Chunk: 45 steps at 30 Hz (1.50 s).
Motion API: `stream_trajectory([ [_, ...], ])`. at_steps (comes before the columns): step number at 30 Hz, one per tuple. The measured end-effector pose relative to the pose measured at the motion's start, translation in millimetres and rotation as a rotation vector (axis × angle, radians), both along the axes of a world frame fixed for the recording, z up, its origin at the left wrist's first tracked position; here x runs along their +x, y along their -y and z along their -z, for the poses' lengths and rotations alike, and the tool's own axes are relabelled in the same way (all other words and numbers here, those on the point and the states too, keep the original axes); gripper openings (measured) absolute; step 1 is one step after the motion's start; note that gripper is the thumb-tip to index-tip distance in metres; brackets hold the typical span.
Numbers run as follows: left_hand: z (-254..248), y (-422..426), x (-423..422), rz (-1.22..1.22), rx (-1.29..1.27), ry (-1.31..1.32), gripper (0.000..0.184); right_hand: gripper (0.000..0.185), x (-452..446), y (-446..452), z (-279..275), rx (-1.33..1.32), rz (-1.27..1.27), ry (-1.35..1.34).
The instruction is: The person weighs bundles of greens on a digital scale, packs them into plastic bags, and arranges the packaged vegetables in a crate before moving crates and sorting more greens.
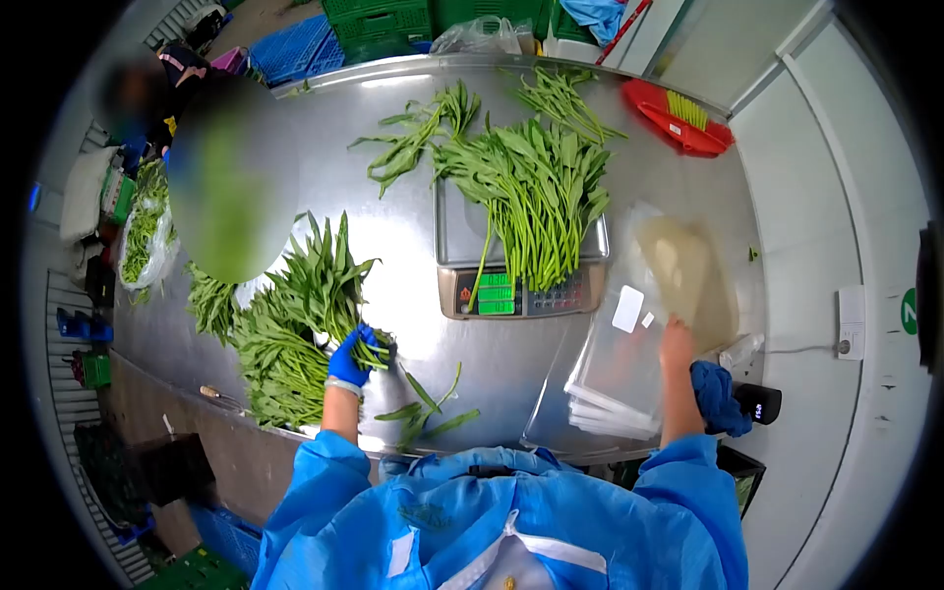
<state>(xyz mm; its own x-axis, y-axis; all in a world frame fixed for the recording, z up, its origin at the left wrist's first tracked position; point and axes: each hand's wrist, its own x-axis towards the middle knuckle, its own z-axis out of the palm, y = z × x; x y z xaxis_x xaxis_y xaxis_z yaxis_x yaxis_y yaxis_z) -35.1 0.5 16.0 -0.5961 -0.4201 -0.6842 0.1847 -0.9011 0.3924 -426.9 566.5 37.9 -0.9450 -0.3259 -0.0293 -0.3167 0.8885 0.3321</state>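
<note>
My left hand [354,358], in a blue glove, is closed around the stems of a bunch of water spinach [334,285], at the edge of a large leafy pile [280,364]. On the right, my bare right hand [677,342] is over a stack of clear plastic bags [619,379], its fingers together on a thin brownish bag [693,275]. Exactly how the fingertips grip it is hard to see. Between the hands, a digital scale [447,295] with lit green displays carries a big heap of water spinach [541,197], stems toward me.
Loose stems [428,408] lie near the front edge of the metal table [413,265]. More greens [560,98] lie behind the scale. A red bag [674,118] is at the back right, a blue cloth [720,398] at the right edge. A blurred person [138,98] is at the far left.
</note>
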Motion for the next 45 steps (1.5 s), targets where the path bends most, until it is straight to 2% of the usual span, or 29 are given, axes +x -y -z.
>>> stream_trajectory([
  [2,-3.1,9.1,6.4,-0.018,-0.073,-0.064,0.029,0.023,5.5,21.1,-58.3,-0.033,-0.008,0.063],
  [3,-15.7,10.8,1.3,-0.058,-0.009,-0.179,0.029,0.023,15.2,38.4,-96.4,-0.061,-0.004,0.101],
  [4,-41.4,8.4,-7.4,-0.011,-0.094,-0.193,0.031,0.023,28.1,53.7,-121.1,-0.089,0.004,0.138],
  [5,-69.2,3.1,-15.2,-0.018,-0.146,-0.171,0.033,0.024,44.0,63.9,-130.5,-0.068,-0.004,0.238],
  [7,-88.6,1.7,-19.2,-0.015,-0.206,-0.220,0.034,0.027,76.5,86.5,-144.1,-0.033,-0.016,0.421],
  [9,-95.4,-10.1,-19.4,0.028,-0.169,-0.297,0.034,0.031,128.5,120.8,-161.2,-0.257,-0.128,0.532],
  [10,-84.0,-15.4,-25.6,-0.011,-0.135,-0.213,0.033,0.035,146.4,138.9,-153.1,-0.335,-0.214,0.531],
  [12,-38.3,-33.5,-17.4,0.151,-0.114,-0.326,0.033,0.044,179.9,180.9,-125.7,-0.570,-0.386,0.578],
  [13,-31.1,-53.9,-23.8,0.065,0.024,-0.219,0.034,0.047,200.6,201.7,-112.2,-0.726,-0.455,0.629],
  [15,-11.1,-83.6,-24.0,0.217,0.136,-0.231,0.035,0.049,228.9,248.0,-84.1,-0.902,-0.377,0.935],
  [18,-16.5,-114.0,-33.2,0.315,0.031,-0.200,0.037,0.044,250.9,308.2,-44.1,-0.929,-0.249,1.103],
  [20,-20.9,-123.8,-29.1,0.350,0.066,-0.187,0.037,0.040,258.8,331.2,-16.2,-0.979,-0.079,1.295],
  [21,-19.1,-125.3,-22.8,0.351,0.118,-0.189,0.036,0.033,259.2,340.7,-42.0,-0.985,0.159,1.501],
  [22,-6.9,-120.7,-14.6,0.387,0.149,-0.242,0.036,0.029,257.6,343.6,-36.5,-0.983,0.118,1.584],
  [23,0.8,-114.2,-7.3,0.400,0.134,-0.155,0.036,0.026,254.3,345.6,-29.5,-0.979,0.074,1.667],
  [25,-11.2,-103.0,-2.0,0.419,0.108,0.016,0.038,0.022,254.7,346.9,-26.3,-1.083,0.100,1.548],
  [26,-16.8,-103.9,-1.9,0.342,0.071,0.018,0.036,0.021,252.9,347.0,-24.9,-1.132,0.110,1.482],
  [29,-44.5,-95.1,0.7,0.360,-0.003,-0.009,0.033,0.019,248.7,348.1,-46.9,-1.104,0.190,1.491],
  [30,-45.3,-93.6,-2.2,0.323,0.030,0.019,0.033,0.019,248.7,350.3,-58.3,-1.079,0.280,1.587],
  [33,-35.1,-93.5,-7.2,0.236,-0.059,0.022,0.035,0.022,246.4,354.8,-55.9,-1.069,0.362,1.631],
  [36,-49.2,-80.5,-19.9,-0.054,-0.293,-0.019,0.034,0.024,220.8,352.5,-78.9,-1.215,0.040,1.182],
  [38,-77.6,-58.6,-25.7,-0.152,-0.427,-0.036,0.036,0.026,187.8,350.9,-145.8,-1.397,-0.120,0.833],
  [39,-85.8,-49.1,-28.4,-0.184,-0.474,-0.045,0.037,0.025,166.1,344.6,-161.8,-1.551,-0.113,0.732],
  [40,-92.6,-40.9,-29.4,-0.181,-0.493,-0.060,0.038,0.027,151.7,343.5,-187.8,-1.704,-0.150,0.664],
  [42,-94.2,-30.3,-33.4,-0.170,-0.499,-0.099,0.038,0.028,117.2,334.4,-210.8,-1.850,-0.164,0.634],
  [45,-80.3,-29.7,-43.8,-0.124,-0.474,-0.060,0.037,0.031,78.0,326.4,-196.6,-1.852,-0.033,0.664],
])
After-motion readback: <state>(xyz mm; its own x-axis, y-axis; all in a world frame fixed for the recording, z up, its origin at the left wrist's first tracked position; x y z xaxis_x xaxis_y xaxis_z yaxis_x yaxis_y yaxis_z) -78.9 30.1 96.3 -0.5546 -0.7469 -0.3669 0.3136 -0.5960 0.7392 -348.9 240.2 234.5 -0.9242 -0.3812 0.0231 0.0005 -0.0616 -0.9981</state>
